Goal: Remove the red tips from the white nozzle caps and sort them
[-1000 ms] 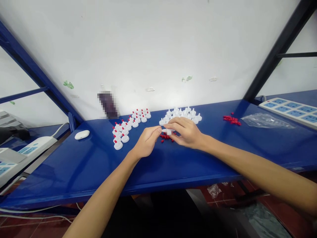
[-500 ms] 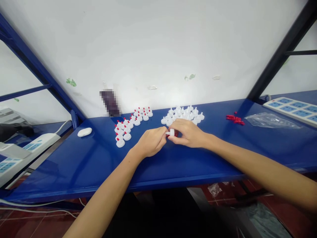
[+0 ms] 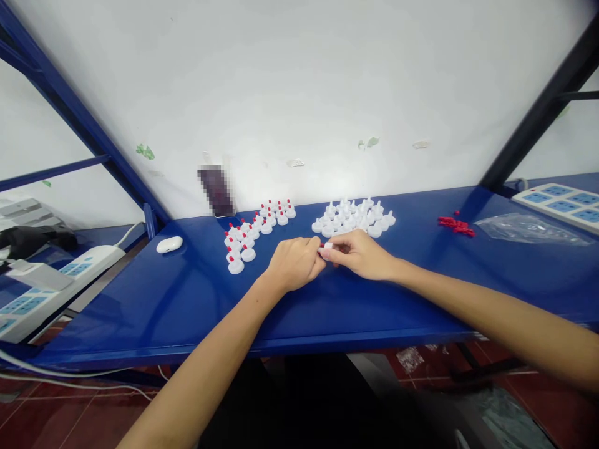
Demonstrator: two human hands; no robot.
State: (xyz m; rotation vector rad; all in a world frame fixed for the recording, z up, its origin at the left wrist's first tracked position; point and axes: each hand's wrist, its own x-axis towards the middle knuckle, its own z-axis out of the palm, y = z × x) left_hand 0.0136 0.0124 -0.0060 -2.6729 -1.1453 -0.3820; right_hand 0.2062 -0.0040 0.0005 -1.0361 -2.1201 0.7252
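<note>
Over the middle of the table my two hands meet at one white nozzle cap [image 3: 329, 246]. My right hand [image 3: 362, 254] pinches its wide base between thumb and fingers. My left hand [image 3: 296, 263] is closed at the narrow end, where a bit of a red tip cap [image 3: 321, 247] shows beside the fingertips; the rest is hidden. Just behind the hands stand white nozzle caps with bare spouts [image 3: 353, 217], in a tight group. To the left, white nozzle caps wearing red tips [image 3: 248, 232] form a slanting band.
Loose red tip caps [image 3: 456, 226] lie at the right beside a clear plastic bag [image 3: 528, 229]. A white earbud case [image 3: 169, 244] rests on the left of the blue table [image 3: 178, 312]. Power strips [image 3: 568, 204] lie at both sides, and a blurred dark rectangle [image 3: 218, 190] is by the wall.
The bare white spout that pointed at my left hand is now covered there, with red showing at the junction. My hands have drawn closer together. The view has shifted slightly.
</note>
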